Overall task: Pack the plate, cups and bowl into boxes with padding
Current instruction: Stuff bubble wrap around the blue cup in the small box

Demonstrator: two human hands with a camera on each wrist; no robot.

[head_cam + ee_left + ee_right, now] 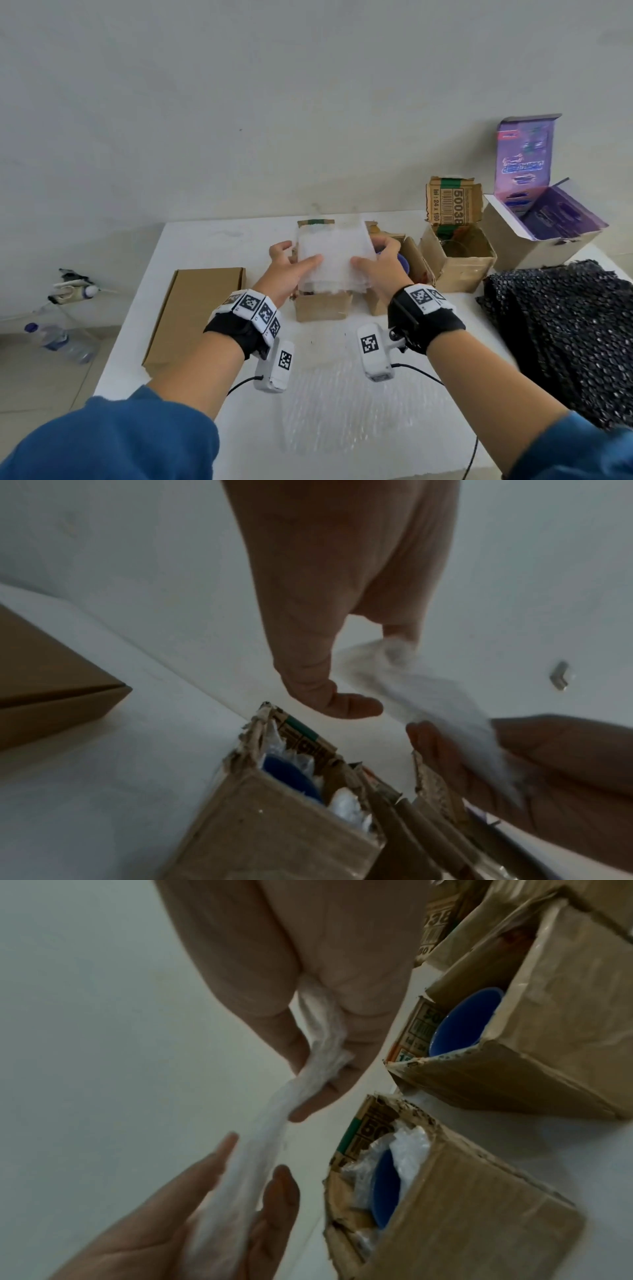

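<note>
Both the left hand (287, 265) and the right hand (381, 263) are pinching opposite edges of a white padding sheet (334, 255) over the small cardboard box (322, 305) holding a blue cup (385, 1188); it looks light, soft and floppy, probably best gripped at its edges.

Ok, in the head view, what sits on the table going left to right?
Flat box → left hand → white padding → right hand → open brown box → purple box; black bubble wrap lies in front of it.
</note>
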